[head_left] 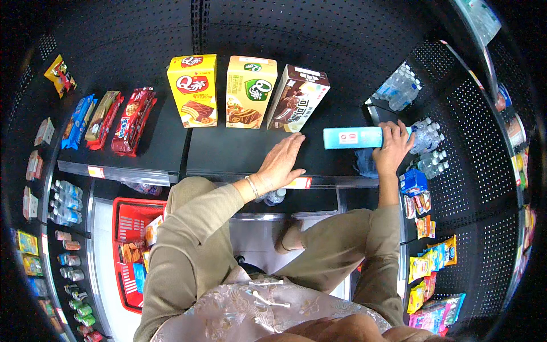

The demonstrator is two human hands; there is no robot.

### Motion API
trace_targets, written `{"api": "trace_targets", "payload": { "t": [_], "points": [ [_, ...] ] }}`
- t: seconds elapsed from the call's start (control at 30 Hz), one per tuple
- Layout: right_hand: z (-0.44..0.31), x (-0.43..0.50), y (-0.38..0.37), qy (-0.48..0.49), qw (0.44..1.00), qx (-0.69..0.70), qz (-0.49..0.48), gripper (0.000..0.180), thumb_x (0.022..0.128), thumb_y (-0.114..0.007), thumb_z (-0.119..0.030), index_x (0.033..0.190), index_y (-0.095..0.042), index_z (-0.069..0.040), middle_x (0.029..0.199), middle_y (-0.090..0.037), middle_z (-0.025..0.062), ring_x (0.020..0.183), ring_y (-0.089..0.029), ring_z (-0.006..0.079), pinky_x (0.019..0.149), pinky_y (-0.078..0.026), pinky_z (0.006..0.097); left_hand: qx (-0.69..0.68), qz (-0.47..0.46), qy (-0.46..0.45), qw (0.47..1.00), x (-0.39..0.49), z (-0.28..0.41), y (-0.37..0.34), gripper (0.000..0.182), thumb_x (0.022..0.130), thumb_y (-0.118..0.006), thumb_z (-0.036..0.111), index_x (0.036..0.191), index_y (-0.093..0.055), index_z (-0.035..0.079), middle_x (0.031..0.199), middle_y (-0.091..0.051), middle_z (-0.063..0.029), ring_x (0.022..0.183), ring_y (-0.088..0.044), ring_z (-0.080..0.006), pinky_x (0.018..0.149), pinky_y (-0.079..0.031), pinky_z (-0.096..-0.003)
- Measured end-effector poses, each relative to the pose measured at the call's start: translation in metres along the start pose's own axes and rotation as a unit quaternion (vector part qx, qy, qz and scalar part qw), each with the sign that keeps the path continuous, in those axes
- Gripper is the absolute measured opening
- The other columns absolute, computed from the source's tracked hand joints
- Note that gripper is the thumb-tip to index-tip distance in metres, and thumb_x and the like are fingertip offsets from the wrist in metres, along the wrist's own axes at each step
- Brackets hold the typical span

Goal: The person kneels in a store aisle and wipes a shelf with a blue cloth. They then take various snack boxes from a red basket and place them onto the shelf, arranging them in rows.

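Observation:
My right hand [392, 147] grips one end of a light blue carton [348, 138], with the fingers over its top. The carton lies lengthwise at the right part of the black shelf [230, 151]. My left hand [280, 164] is held over the shelf's front part, empty, thumb apart from the fingers. Its fingertips are just in front of a brown and white snack box [295, 100], which stands slightly turned. Left of that stand a peach-coloured cake box [250, 92] and a yellow cake box [193, 92], both upright.
Biscuit packs in red [133, 122], brown [102, 119] and blue [78, 122] stand at the shelf's left. A red shopping basket [117, 252] with packets is on the floor by my left leg. Packs of water bottles [427, 137] and bagged snacks [421, 269] line the right side.

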State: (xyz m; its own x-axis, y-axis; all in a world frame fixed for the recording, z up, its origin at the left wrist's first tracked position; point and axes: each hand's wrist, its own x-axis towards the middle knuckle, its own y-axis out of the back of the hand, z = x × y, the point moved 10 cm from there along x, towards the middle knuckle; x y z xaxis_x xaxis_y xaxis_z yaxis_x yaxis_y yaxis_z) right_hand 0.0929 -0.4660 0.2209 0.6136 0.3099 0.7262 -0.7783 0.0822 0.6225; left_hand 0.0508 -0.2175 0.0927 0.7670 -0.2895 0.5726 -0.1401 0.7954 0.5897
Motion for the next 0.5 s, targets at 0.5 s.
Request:
{"api": "trace_targets", "payload": {
  "t": [0.5],
  "points": [
    [-0.04,0.013,0.064,-0.034,0.974,0.164,0.151,0.067,0.069,-0.061,0.001,0.134,-0.06,-0.013,0.145,-0.053,0.013,0.141,-0.043,0.039,0.119,-0.022,0.0617,-0.023,0.022,0.124,0.992,-0.005,-0.029,0.007,0.064,0.083,-0.078,0.016,0.133,-0.043,-0.003,0.118,-0.061,-0.0283,0.109,-0.063,-0.0475,0.092,-0.052,-0.0515]
  ]
}}
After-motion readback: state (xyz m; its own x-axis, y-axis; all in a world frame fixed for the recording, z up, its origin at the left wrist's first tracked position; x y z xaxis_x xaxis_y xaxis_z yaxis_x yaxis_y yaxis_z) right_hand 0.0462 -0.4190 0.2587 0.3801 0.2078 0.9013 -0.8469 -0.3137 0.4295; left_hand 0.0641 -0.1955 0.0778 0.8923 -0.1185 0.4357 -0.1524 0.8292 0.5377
